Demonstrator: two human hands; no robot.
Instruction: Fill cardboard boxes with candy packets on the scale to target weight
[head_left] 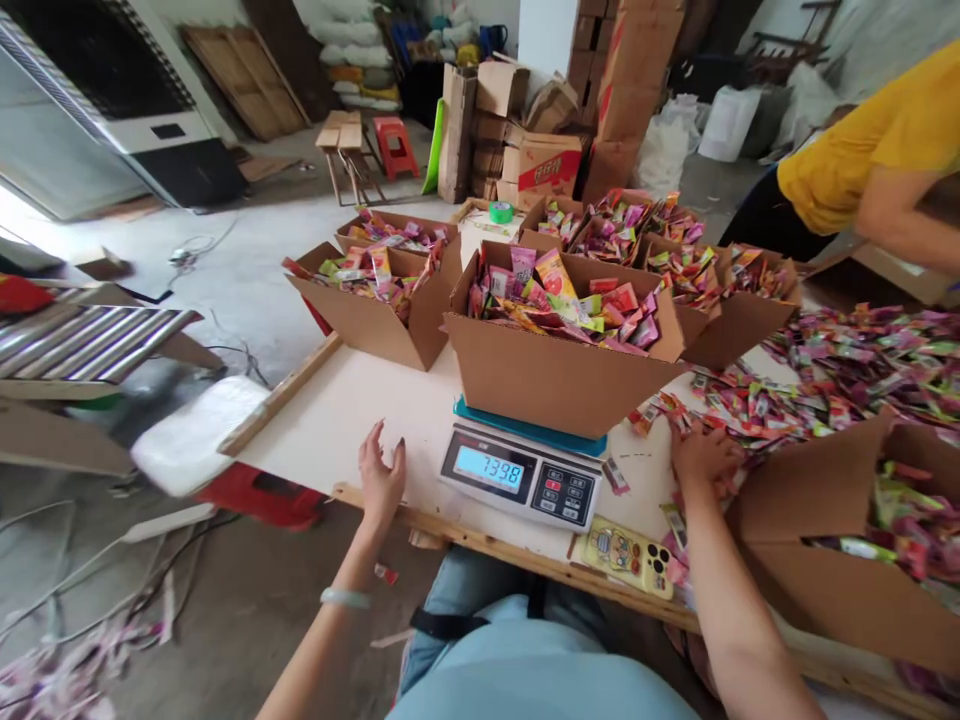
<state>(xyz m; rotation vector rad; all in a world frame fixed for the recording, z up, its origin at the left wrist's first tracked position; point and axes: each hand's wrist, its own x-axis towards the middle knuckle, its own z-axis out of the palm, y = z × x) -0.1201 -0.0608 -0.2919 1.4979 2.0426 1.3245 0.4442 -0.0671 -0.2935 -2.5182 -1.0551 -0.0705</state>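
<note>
My left hand is over the white tabletop, left of the scale, with its fingers apart and nothing in them. On the digital scale, which reads 7398, stands an open cardboard box full of small colourful snack packets. My right hand reaches into the edge of the loose packet pile, right of the scale. Its fingertips are lost among the packets, so I cannot make out whether it grips any. A phone in a yellow case lies at the table's front edge, between the scale and my right forearm.
Filled boxes stand at the back left and behind the scale. Another box stands right of my right arm. A person in a yellow shirt leans in at the far right. A roller conveyor is at the left.
</note>
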